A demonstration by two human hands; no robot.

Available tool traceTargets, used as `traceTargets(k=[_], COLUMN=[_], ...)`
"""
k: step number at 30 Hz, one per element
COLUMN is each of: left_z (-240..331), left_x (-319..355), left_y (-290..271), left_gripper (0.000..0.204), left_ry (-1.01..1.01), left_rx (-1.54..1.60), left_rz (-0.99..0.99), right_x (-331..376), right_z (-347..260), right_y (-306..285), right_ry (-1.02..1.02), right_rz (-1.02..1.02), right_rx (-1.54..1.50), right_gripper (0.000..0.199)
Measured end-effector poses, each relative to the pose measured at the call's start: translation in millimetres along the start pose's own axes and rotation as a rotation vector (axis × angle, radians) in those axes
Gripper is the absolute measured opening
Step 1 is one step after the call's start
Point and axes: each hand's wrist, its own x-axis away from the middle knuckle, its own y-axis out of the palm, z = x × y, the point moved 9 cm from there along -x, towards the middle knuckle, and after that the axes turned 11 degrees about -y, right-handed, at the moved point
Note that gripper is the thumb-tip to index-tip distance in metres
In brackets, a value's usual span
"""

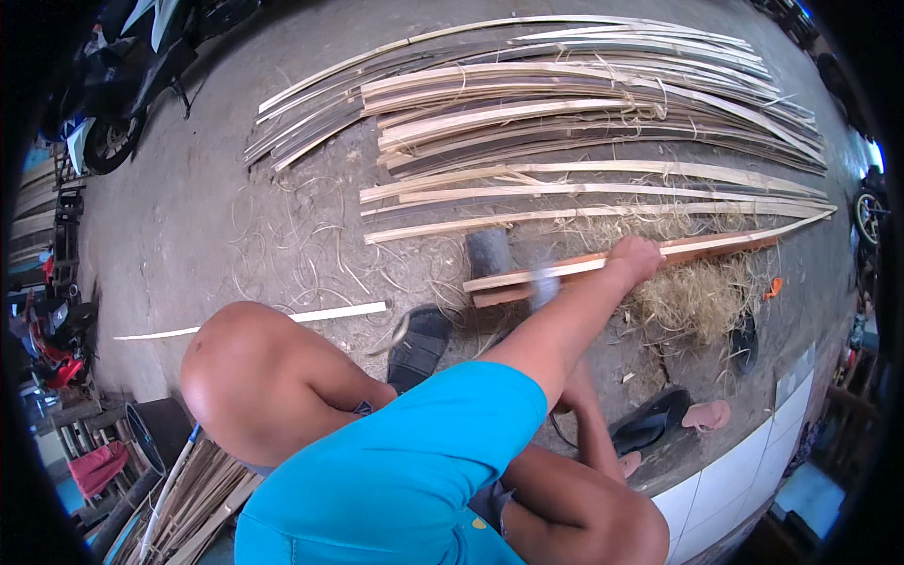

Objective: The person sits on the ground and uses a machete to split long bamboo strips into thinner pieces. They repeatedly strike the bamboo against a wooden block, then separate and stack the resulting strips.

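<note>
1. While reaching over the board with the left hand, grips the strip lying along its top.
2. Cannot tell the right hand's state, hidden behind the left forearm on the board's near side.
3. Beyond the board, more strips; on its near side, shavings; by its left end, a grey cylinder.

Shirt, one: bright turquoise, plain cloth, creased toward the lower front. Sleeve, short: cut in the same turquoise, loosely fitted, finished with a narrow hem. Marking, small: yellow, set low on the shirt. Shorts: dark grey, largely hidden. Forearms and knees: left uncovered; no gloves are worn.
</note>
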Motion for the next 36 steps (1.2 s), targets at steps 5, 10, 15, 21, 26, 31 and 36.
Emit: traceTargets(k=[5,10,15,21,26,31,36], left_z=[2.0,-4.7,5.0,-5.2,0.3,-4.9,-30.9], left_x=[-10.0,-8.6,-6.5,-6.4,-3.2,-0.8,7.6], left_y=[1.9,0.7,-5.7,-3.9,-6.5,-7.2,-21.0], left_gripper=[0.041,0.042,0.044,0.045,0.047,0.048,0.043], left_ry=[0.046,0.043,-0.003,-0.01,-0.01,0.001,-0.059], left_rx=[-0.056,-0.019,0.032,0.003,0.007,0.071,-0.073], left_rz=[0.039,0.099,0.072,0.061,0.025,0.084,-0.095], right_x=[-16.9,6.9,8.9,7.7,9.2,9.0,8.6], right_z=[-26.6,-29.9,2.5,-19.5,-40.5,-53.2,-50.4], right_y=[-1.8,41.7,2.6,-5.5,22.6,57.9,57.3], right_ry=[-0.093,0.018,0.079,0.323,0.096,0.063,0.126], right_rz=[0.199,-0.102,0.154,0.077,-0.065,-0.15,0.035], right_rx=[-0.141,-0.136,-0.371,-0.479,-0.221,-0.162,-0.449], right_gripper=[0.061,0.072,0.076,0.067,0.059,0.06,0.038])
